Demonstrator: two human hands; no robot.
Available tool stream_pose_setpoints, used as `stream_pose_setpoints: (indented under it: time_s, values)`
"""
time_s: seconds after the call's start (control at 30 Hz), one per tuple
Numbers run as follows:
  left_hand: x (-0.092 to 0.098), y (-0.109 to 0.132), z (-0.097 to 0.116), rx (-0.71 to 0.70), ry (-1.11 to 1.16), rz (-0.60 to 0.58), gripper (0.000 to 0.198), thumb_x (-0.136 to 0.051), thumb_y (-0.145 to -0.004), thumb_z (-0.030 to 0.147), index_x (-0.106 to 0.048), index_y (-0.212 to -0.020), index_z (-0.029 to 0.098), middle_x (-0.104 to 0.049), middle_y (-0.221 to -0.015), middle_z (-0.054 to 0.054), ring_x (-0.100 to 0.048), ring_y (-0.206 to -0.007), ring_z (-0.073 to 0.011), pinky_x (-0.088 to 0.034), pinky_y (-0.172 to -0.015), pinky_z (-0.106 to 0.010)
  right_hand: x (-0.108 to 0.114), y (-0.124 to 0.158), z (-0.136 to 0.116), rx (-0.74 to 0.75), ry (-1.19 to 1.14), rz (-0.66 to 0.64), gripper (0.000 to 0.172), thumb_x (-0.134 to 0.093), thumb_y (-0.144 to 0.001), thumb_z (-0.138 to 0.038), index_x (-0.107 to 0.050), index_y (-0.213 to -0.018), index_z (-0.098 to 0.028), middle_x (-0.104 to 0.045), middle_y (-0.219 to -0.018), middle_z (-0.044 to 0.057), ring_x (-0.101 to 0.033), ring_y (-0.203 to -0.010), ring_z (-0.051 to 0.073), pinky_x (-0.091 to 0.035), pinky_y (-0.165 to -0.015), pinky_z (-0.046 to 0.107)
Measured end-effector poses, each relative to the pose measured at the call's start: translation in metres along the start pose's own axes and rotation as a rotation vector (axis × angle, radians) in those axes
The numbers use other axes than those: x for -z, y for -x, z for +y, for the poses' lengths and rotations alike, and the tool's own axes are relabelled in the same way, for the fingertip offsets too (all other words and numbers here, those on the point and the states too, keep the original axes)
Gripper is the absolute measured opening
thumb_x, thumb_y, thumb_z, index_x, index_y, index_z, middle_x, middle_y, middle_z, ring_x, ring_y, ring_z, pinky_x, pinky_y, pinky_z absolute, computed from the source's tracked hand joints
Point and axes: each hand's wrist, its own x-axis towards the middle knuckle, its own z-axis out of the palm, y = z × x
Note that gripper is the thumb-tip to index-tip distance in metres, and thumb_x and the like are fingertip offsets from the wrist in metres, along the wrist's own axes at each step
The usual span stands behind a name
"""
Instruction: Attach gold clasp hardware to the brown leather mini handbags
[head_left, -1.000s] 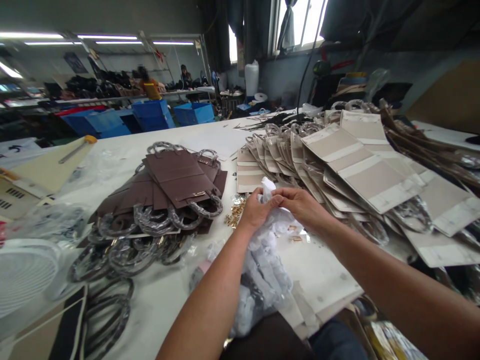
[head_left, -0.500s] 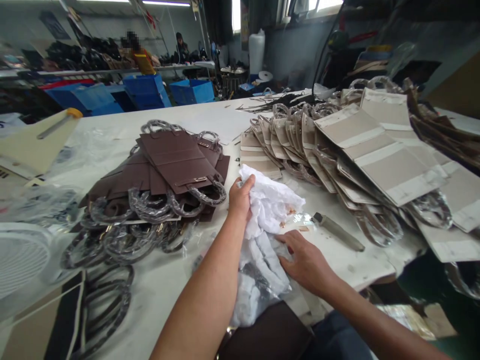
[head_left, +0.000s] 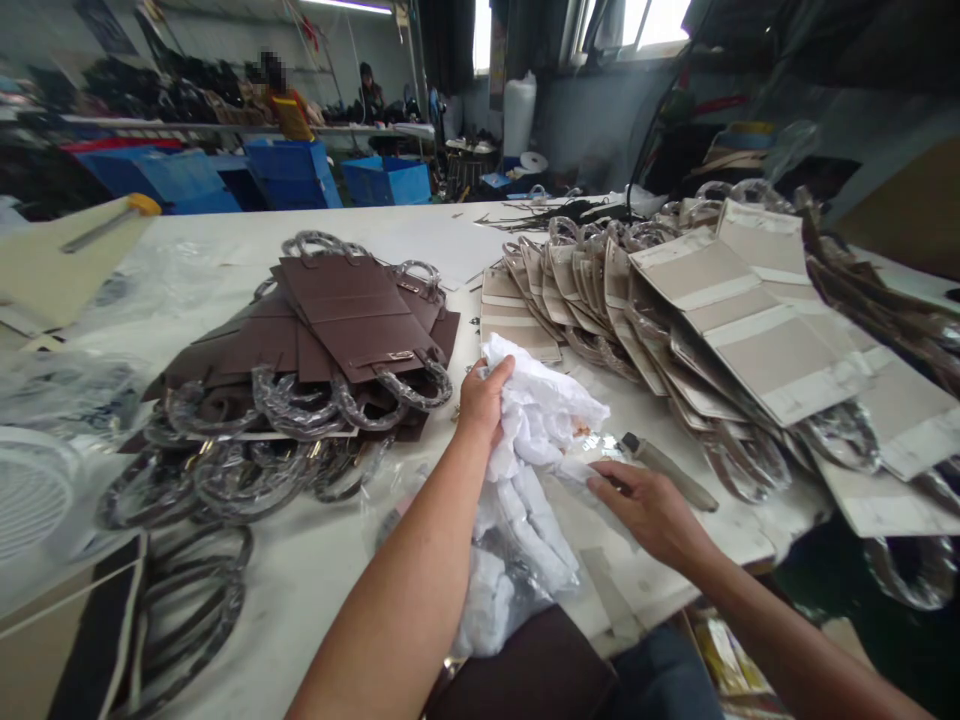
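Note:
My left hand [head_left: 486,398] is closed on a crumpled bundle of white tissue paper [head_left: 544,405], thumb on top, above the table. To the right, my right hand [head_left: 646,500] pinches the edge of a clear plastic bag [head_left: 611,505] and pulls it out sideways. More white wads show inside the plastic below my hands. A dark brown piece [head_left: 529,665], perhaps a bag panel, lies at the front edge under the plastic. Just behind my right hand is a grey-green handled tool [head_left: 671,472], with small shiny metal bits beside it.
Brown bag panels [head_left: 349,315] with plastic-wrapped handles are piled at left. Beige panels [head_left: 750,290] with wrapped handles are stacked at right. A white basket [head_left: 34,500] and loose plastic lie far left. Blue bins [head_left: 386,180] and two people are beyond the table.
My right hand has moved right, drawing the plastic's edge away from the white bundle. My left hand keeps its hold on the bundle. The view has shifted slightly.

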Motion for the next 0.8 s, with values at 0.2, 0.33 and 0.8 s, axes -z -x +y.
stream_pose_setpoints:
  time_s: [0.2,0.33,0.8]
  values:
    - [-0.002,0.001,0.000,-0.001,-0.004,-0.018,0.039,-0.089,-0.065,0.036,-0.067,-0.093,0.018,-0.067,-0.069,0.001,-0.068,-0.068,-0.0196,-0.055,-0.072,-0.031,0.007,0.009,-0.004,-0.143,-0.003,0.009,0.025,-0.071,-0.086,-0.047,-0.071,-0.082,-0.023,-0.071,-0.086,0.001,-0.064,-0.079,0.022,-0.048,-0.073,0.033]
    - [-0.002,0.001,0.000,-0.006,-0.014,-0.009,0.039,-0.088,-0.066,0.035,-0.067,-0.094,0.017,-0.068,-0.070,0.000,-0.067,-0.066,-0.0193,-0.055,-0.071,-0.031,-0.002,0.021,-0.005,-0.067,-0.001,-0.039,0.018,-0.074,-0.084,-0.039,-0.073,-0.093,-0.024,-0.070,-0.095,0.002,-0.064,-0.090,0.023,-0.048,-0.080,0.034]
    - [-0.003,0.003,0.003,-0.005,-0.045,-0.027,0.043,-0.089,-0.065,0.039,-0.066,-0.094,0.018,-0.067,-0.070,0.000,-0.069,-0.070,-0.0213,-0.056,-0.074,-0.033,0.039,0.008,-0.020,-0.326,-0.414,0.242,0.034,-0.068,-0.092,-0.057,-0.068,-0.093,-0.022,-0.064,-0.073,0.002,-0.058,-0.060,0.020,-0.046,-0.051,0.028]
